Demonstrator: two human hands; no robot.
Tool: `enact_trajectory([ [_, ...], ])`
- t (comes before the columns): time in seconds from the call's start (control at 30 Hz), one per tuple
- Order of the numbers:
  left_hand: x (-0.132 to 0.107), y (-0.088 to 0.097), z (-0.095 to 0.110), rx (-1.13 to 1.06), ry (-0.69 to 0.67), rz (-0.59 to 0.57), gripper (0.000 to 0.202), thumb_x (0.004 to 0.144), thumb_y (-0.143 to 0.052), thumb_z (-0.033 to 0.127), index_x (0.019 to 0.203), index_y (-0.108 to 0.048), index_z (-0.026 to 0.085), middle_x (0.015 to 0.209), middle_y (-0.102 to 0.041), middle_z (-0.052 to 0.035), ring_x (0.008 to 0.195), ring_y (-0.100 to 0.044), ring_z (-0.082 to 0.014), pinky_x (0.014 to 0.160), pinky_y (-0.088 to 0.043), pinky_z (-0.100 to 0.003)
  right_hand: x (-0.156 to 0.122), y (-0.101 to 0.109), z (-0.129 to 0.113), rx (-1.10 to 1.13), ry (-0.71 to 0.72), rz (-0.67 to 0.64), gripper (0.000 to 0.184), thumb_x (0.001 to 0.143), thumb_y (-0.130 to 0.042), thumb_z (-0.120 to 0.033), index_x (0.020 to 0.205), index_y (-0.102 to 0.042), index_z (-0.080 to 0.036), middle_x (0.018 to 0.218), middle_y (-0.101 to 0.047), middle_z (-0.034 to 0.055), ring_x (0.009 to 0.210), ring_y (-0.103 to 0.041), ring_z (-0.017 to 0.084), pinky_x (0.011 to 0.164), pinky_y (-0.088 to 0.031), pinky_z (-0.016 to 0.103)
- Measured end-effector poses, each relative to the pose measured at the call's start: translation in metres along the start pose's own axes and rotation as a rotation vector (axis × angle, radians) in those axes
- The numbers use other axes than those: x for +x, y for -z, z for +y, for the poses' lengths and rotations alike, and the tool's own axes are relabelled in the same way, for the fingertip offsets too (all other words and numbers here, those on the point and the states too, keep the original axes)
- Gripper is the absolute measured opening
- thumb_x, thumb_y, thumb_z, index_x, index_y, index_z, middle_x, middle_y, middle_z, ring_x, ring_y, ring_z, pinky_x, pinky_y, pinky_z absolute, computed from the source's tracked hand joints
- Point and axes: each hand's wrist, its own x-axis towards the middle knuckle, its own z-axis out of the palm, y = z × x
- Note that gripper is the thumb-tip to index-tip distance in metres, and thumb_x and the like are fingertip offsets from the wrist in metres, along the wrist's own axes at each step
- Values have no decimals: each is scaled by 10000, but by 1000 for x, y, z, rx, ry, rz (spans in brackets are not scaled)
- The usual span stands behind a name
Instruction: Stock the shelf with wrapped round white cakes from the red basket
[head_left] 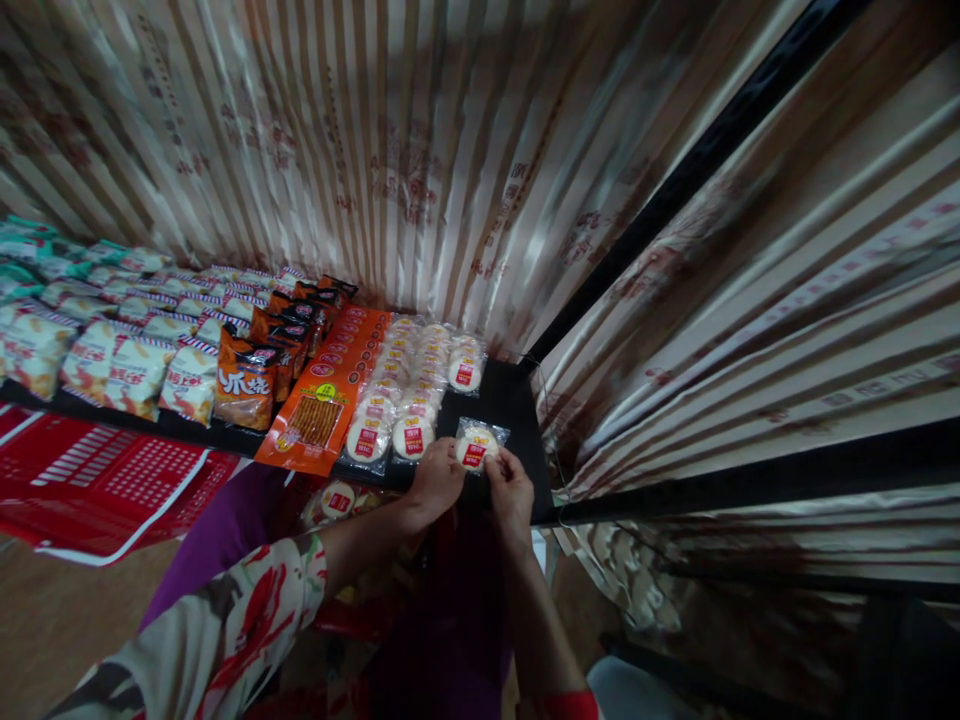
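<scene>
A clear packet of round white rice crackers (478, 441) with a red label is pinched between my two hands, just over the right end of the black shelf (517, 415). My left hand (437, 474) grips its left edge with closed fingers. At the packet's lower right corner, my right hand (512, 492) holds it between thumb and fingers. Left of it, two rows of matching cracker packets (413, 437) run back towards the curtain. A shorter row of the same packets (465, 366) lies behind the held one.
A flat orange snack bag (319, 410) borders the crackers. Further left stand orange-brown bags (245, 385) and many white snack bags (137, 375). A red basket (112, 480) is below the shelf. Striped curtains (420, 150) and a black post (675, 190) close off the back and right.
</scene>
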Motion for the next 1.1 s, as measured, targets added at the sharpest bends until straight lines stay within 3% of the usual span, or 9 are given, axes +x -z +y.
enact_trajectory([
  [0.23,10,-2,3,-27,-21,7,318,696,-427,22,949,-568,154,909,-621,-50,837,-569,-153,790,-463,-271,18,-7,-3,13,21,-12,488,611,-640,-491,952,-641,-141,793,-676,53,714,-602,176,693,-481,305],
  [0.6,29,-21,-2,-35,1,9,407,689,-482,62,1087,-541,123,1091,-597,-127,1005,-567,-221,899,-458,-338,43,-15,-8,-50,58,-15,475,596,-609,-492,917,-643,-142,764,-665,48,682,-586,178,684,-467,311],
  [0.83,34,-22,2,19,-76,34,466,656,-480,29,1110,-566,93,1253,-519,-166,1216,-448,-278,1062,-341,-385,57,-23,-13,-88,82,-9,481,606,-588,-507,912,-649,-141,807,-676,75,690,-592,182,697,-468,314],
  [1.1,40,-22,7,65,-72,-16,397,679,-472,17,1021,-631,144,1395,-417,-86,1243,-445,-237,1072,-352,-328,77,-33,-15,-246,90,13,495,661,-538,-489,971,-652,-121,881,-699,113,741,-631,195,697,-472,294],
])
